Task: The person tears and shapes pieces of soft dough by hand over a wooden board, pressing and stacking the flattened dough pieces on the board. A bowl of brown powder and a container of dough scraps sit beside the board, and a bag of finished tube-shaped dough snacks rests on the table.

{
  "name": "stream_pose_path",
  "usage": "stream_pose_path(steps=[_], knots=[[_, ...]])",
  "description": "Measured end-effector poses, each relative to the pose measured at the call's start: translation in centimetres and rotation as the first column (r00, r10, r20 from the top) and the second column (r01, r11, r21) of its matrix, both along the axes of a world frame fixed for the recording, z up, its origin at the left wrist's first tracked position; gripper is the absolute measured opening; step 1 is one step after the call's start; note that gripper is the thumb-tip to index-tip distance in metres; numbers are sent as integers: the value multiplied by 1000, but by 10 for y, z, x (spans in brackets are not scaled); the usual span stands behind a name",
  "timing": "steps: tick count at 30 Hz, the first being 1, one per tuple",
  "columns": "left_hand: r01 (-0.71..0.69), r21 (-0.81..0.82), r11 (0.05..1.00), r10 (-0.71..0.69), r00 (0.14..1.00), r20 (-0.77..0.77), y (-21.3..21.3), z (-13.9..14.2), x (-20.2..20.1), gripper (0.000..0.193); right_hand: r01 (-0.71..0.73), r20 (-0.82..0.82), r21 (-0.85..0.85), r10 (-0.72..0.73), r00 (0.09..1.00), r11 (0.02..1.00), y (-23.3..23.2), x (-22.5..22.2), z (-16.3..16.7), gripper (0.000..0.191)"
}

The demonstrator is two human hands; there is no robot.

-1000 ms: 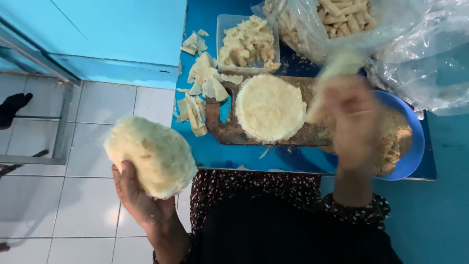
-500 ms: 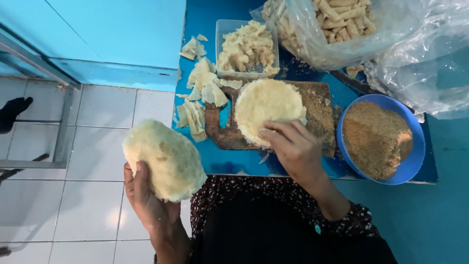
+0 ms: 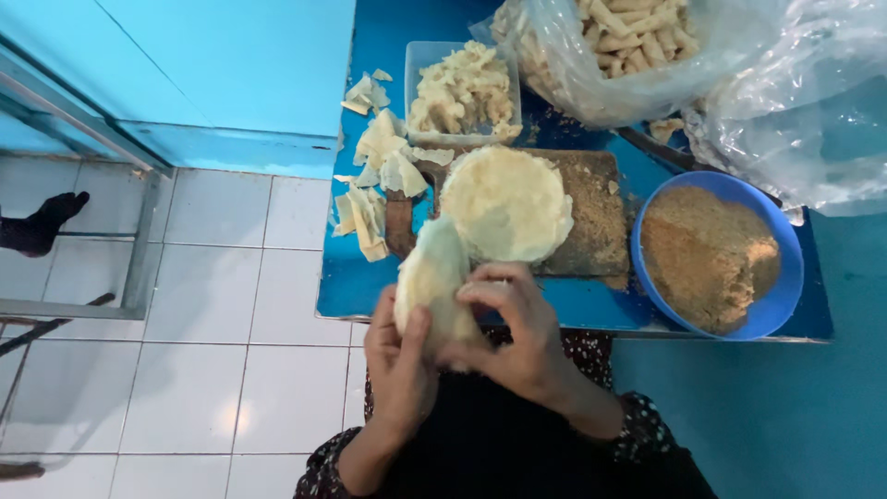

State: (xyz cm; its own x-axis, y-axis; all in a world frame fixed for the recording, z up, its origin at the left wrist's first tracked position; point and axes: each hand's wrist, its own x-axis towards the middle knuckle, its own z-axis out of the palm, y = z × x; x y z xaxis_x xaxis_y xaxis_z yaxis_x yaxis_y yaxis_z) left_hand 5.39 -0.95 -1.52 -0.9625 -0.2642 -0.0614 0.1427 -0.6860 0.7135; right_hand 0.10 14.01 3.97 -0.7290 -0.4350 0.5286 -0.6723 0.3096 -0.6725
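1. The pale round wrapper (image 3: 432, 286) that the left hand (image 3: 399, 370) held flat and spread out to the side a moment ago now sits folded between both hands, in front of the body at the near edge of the blue desk (image 3: 370, 286).
2. The right hand (image 3: 517, 337), which was pressing on the wrapper stack (image 3: 506, 203) half a second ago, has come off it — its fingers now curl over the folded piece, thumb tucked beneath.
3. Grip: both hands are closed on the one wrapper, the left cupping it from below.
4. Just beyond the grip lies the stack on a wooden board (image 3: 596, 222); to its right, a blue bowl (image 3: 776, 305) of brown crumbs.
5. Judged from the shift, laying flat has given way to folding — the stack itself looks undisturbed.
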Motion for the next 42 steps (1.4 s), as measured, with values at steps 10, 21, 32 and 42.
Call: stream_pose_path(steps=[10,21,32,42], knots=[[-66,-300,952,0,977,-215,16,-8,0,19,43,152,15,-45,987,999,17,5,-12,24],[-158,-484,861,106,985,-133,16,-14,1,6,64,105,-113,-52,993,991,12,17,-8,39],[-103,-377,920,58,990,-129,18,-4,6,10,9,484,-280,133,865,960,33,13,-17,17],[-44,-201,979,18,991,-132,17,-1,9,11,154,600,-749,560,572,645,34,-5,-33,13]])
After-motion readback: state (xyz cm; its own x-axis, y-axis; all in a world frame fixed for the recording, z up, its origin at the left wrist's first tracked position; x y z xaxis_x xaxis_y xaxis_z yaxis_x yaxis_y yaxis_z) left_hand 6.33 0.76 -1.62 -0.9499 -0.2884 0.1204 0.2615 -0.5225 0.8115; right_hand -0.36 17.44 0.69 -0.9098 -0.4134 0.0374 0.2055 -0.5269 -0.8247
